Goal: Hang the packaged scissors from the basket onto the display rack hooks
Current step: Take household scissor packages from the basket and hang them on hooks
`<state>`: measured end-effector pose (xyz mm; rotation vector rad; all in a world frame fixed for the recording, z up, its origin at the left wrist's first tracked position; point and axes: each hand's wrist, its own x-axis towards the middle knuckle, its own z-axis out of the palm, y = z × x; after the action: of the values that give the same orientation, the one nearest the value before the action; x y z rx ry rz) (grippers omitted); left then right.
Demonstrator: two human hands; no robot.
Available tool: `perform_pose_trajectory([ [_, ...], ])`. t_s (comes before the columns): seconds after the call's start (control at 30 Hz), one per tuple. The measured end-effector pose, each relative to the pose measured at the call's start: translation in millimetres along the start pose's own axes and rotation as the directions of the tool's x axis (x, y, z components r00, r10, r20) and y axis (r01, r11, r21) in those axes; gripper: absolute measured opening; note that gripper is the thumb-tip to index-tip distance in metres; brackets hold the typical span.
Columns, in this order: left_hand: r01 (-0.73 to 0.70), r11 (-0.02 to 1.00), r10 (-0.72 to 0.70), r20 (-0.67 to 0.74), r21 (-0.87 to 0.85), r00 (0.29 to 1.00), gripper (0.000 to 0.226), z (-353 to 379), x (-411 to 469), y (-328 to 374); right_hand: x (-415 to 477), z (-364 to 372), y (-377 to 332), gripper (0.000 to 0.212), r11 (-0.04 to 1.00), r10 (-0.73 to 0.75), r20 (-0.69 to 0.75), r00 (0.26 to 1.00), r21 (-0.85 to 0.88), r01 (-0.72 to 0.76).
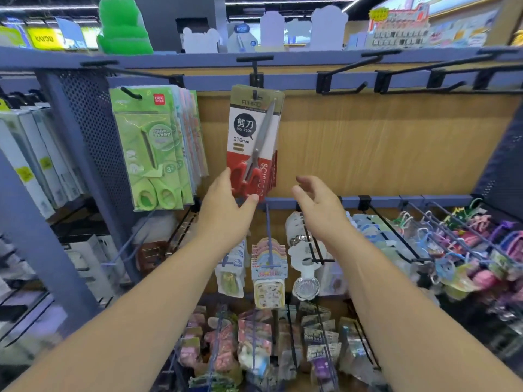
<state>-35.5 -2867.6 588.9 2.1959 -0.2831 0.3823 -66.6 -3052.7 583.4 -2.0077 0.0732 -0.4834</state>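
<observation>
Left hand (226,206), fingers straight, touches one red scissors pack (249,131) on hook (254,93); right hand (318,206) spread, empty.

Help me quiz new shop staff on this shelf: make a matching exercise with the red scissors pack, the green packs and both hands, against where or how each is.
Things
1. red pack
2. green packs
3. left hand
4. right hand

Place or state
A. open in the air, holding nothing
B. hangs on the centre hook
C. hang on the left hook
D. touches the red pack's bottom edge

Pairs: 1-B, 2-C, 3-D, 4-A.
</observation>
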Motion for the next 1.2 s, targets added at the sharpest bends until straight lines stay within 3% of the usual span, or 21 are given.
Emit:
perform_pose_trajectory([
  [0.2, -0.228, 0.972, 0.212, 0.222, 0.049, 0.952, 0.069, 1.1, -91.5, 8.9, -126.4, -57.1, 34.7, 0.023, 0.974, 0.109, -0.088, 0.990, -0.189, -0.124],
  [0.3, -0.304, 0.952, 0.273, 0.375, 0.025, 0.886, 0.067, 27.7, -138.8, 11.9, -197.2, -88.8, 78.8, 0.016, 0.914, 0.251, -0.156, 0.955, -0.288, -0.287],
  [0.4, -0.361, 0.932, 0.315, 0.502, -0.005, 0.805, 0.067, 67.7, -190.2, 11.9, -272.1, -122.7, 132.6, 0.013, 0.799, 0.459, -0.227, 0.859, -0.316, -0.511],
  [0.53, -0.393, 0.919, 0.271, 0.684, 0.024, 0.677, 0.074, 133.6, -252.3, 6.1, -362.1, -166.9, 190.7, 0.018, 0.617, 0.687, -0.291, 0.666, -0.251, -0.746],
  [0.63, -0.418, 0.904, 0.184, 0.801, 0.089, 0.569, 0.078, 184.6, -288.4, 1.9, -409.4, -198.4, 234.6, 0.023, 0.492, 0.777, -0.310, 0.548, -0.244, -0.836],
  [0.77, -0.409, 0.893, 0.036, 0.879, 0.185, 0.476, 0.087, 258.6, -321.1, -2.3, -440.0, -238.5, 285.3, 0.029, 0.403, 0.835, -0.269, 0.479, -0.293, -0.867],
  [0.9, -0.356, 0.884, -0.115, 0.880, 0.302, 0.462, 0.093, 327.3, -347.6, 7.1, -445.3, -284.5, 340.8, 0.033, 0.372, 0.878, -0.181, 0.444, -0.326, -0.869],
  [1.0, -0.290, 0.873, -0.229, 0.855, 0.392, 0.466, 0.102, 367.5, -367.4, 10.3, -436.9, -313.2, 381.5, 0.038, 0.404, 0.885, -0.077, 0.459, -0.365, -0.839],
  [1.2, -0.225, 0.836, -0.330, 0.786, 0.501, 0.523, 0.120, 396.3, -396.1, 4.1, -402.7, -328.5, 432.9, 0.052, 0.376, 0.925, 0.040, 0.377, -0.226, -0.899],
])
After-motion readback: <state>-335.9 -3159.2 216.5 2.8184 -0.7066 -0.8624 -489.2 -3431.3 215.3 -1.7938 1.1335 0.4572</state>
